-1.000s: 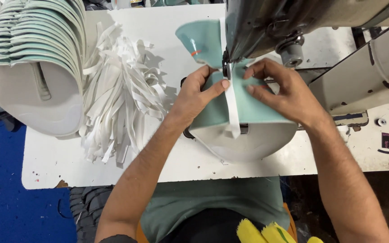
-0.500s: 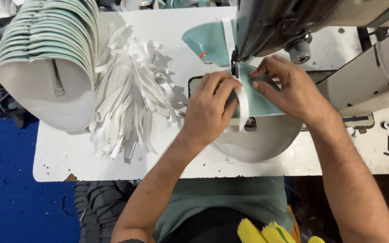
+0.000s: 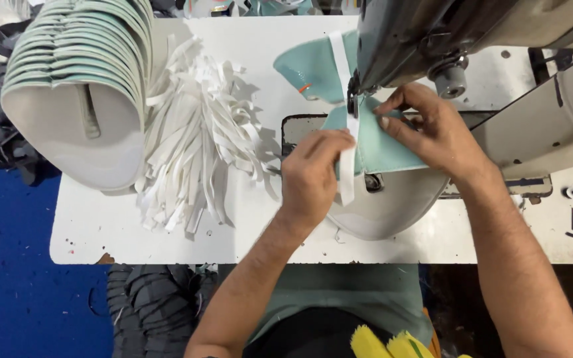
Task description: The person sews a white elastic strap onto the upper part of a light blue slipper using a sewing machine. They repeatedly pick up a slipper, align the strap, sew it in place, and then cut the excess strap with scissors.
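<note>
A pale teal cap piece (image 3: pixel 386 149) with a white underside lies under the head of a grey sewing machine (image 3: pixel 432 33). A white tape strip (image 3: pixel 347 166) runs across it through the needle area. My left hand (image 3: pixel 313 176) presses the piece and the strip from the left, fingers together. On the right side, my right hand (image 3: pixel 432 129) pinches and holds down the teal fabric close to the needle. A second teal piece (image 3: pixel 310 66) hangs on the same strip behind the needle.
A stack of several teal cap pieces (image 3: pixel 77 73) lies at the table's left end. A heap of white tape strips (image 3: pixel 197 146) sits beside it. The white table (image 3: pixel 167 245) ends near my body; dark fabric (image 3: pixel 154 305) and blue floor (image 3: pixel 14 285) lie below.
The teal piece has fed away from me under the needle, and both hands followed it. My left hand slid toward the strip.
</note>
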